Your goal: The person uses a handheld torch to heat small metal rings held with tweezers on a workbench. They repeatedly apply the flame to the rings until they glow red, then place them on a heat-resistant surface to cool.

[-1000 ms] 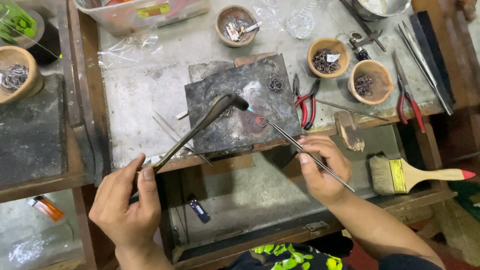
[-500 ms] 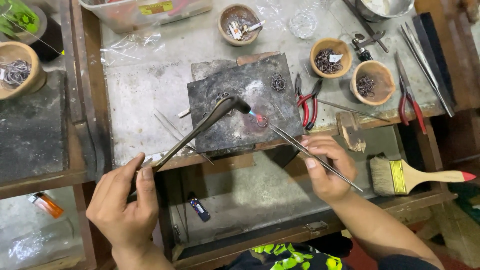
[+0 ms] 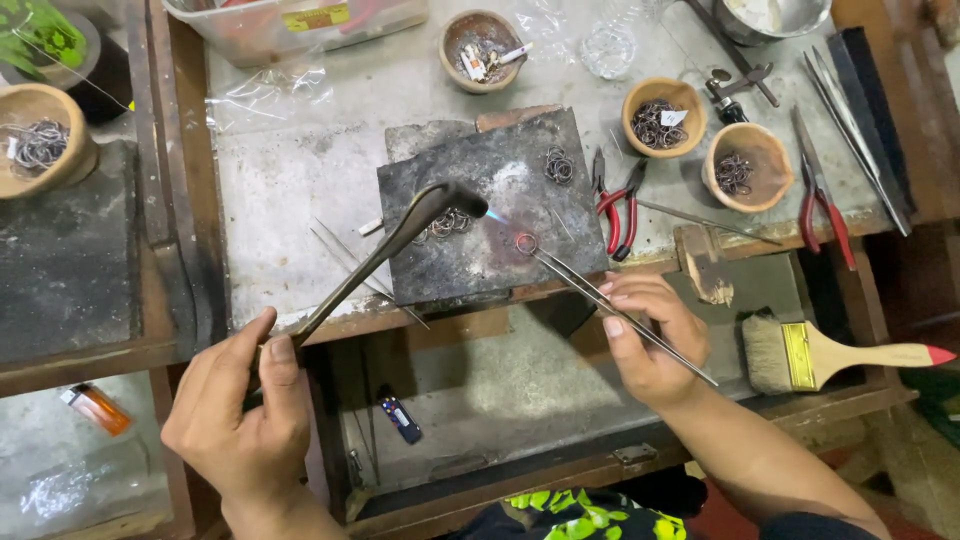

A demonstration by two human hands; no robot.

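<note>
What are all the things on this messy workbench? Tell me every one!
torch: 1, dark metal, left hand, small blue flame at tip
tweezers: 1, silver, right hand, tips at a ring
wire ring: 1, grey, on the block by the flame
soldering block: 1, charred grey, bench middle
wooden bowls: 4, tan, holding metal rings, back and left
pliers: 2, red handles, right of block
brush: 1, wooden handle with red tip, lower right
lighter: 1, orange, lower left shelf
left hand: grips torch handle
right hand: pinches tweezers
</note>
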